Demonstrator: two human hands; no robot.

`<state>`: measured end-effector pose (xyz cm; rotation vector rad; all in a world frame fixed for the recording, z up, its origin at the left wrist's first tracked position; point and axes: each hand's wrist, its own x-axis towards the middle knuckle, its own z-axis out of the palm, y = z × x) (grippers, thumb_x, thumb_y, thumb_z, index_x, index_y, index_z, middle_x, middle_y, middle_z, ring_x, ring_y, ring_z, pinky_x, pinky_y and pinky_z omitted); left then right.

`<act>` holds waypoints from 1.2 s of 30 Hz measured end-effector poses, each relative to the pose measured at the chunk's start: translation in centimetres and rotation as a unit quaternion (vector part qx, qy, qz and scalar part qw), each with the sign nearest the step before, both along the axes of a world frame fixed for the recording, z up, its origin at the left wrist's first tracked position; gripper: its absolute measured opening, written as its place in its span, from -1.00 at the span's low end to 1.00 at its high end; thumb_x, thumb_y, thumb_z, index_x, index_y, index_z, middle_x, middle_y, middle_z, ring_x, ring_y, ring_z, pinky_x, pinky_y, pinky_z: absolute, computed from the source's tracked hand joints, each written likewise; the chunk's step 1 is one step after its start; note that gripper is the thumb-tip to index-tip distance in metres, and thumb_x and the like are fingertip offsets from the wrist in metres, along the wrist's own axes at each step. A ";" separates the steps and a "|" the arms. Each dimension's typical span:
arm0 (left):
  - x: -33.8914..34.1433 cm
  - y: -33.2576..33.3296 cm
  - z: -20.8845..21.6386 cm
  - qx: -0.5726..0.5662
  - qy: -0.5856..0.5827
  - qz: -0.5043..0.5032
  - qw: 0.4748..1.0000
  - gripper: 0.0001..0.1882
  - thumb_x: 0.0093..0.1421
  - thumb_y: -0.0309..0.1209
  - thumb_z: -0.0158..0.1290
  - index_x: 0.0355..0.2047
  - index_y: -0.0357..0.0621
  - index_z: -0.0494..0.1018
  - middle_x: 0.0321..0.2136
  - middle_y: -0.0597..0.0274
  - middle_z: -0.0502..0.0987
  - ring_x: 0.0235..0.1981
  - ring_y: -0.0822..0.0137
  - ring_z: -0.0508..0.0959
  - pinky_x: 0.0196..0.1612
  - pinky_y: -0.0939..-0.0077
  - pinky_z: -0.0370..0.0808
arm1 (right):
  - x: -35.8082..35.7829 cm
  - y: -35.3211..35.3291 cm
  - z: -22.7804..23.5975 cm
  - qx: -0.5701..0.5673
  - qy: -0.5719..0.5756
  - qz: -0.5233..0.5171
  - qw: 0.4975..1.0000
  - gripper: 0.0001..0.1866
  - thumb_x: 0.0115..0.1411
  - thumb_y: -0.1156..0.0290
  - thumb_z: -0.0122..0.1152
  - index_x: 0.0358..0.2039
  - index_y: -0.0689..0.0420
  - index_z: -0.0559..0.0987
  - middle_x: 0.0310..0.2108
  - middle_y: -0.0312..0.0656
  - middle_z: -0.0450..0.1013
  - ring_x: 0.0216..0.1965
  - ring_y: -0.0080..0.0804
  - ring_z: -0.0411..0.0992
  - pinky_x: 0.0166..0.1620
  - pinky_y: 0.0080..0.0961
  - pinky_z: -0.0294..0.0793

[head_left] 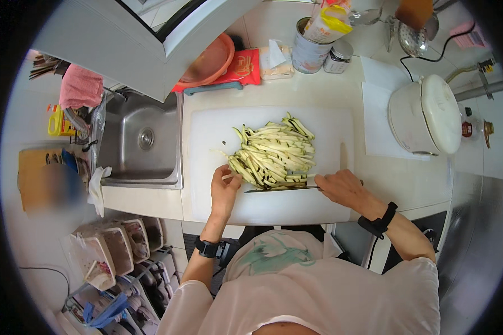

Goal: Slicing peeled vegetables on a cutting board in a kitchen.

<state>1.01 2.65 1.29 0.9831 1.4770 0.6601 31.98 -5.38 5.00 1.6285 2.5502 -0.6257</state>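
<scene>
A heap of zucchini strips, pale with dark green skin edges, lies on a white cutting board. My right hand is closed round the handle of a kitchen knife. Its blade points left along the near side of the heap, low over the board. At the heap's near left corner is my left hand, fingers curled, with a pale strip showing between thumb and fingers. A few small scraps lie on the board left of the heap.
Left of the board is a steel sink. Behind stand an orange basin, a red packet, a large can and a jar. A white lidded pot stands at right. An open window frame juts in overhead.
</scene>
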 end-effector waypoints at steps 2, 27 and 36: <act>0.1 -0.3 -0.1 -0.002 0.004 0.008 1.000 -0.50 0.18 -0.44 0.10 0.09 -0.36 0.24 -0.10 0.06 0.40 -0.18 0.31 0.51 -0.22 0.51 0.50 | 0.1 0.8 0.0 0.026 0.028 0.018 0.999 -0.83 0.14 0.40 0.11 -0.48 0.16 0.34 -0.70 -0.14 0.39 -0.67 -0.11 0.42 -0.60 -0.25 0.37; -2.3 3.8 0.4 -0.014 -0.037 0.035 0.999 -0.71 0.32 -0.35 -0.04 -0.06 -0.25 0.47 -0.31 0.24 0.58 -0.31 0.44 0.56 -0.19 0.56 0.47 | -5.1 4.1 0.0 -0.032 0.026 -0.052 0.998 -0.84 0.20 0.40 0.02 -0.44 0.20 0.34 -0.65 -0.01 0.45 -0.60 0.03 0.45 -0.54 -0.14 0.40; -2.5 5.9 1.1 0.001 -0.013 0.041 0.999 -0.66 0.31 -0.29 -0.03 -0.05 -0.29 0.48 -0.29 0.25 0.56 -0.26 0.41 0.52 -0.18 0.47 0.48 | -6.8 5.2 0.4 0.019 0.040 -0.085 0.995 -0.95 0.08 0.56 0.02 -0.47 0.25 0.36 -0.66 0.04 0.44 -0.57 -0.01 0.51 -0.53 -0.20 0.46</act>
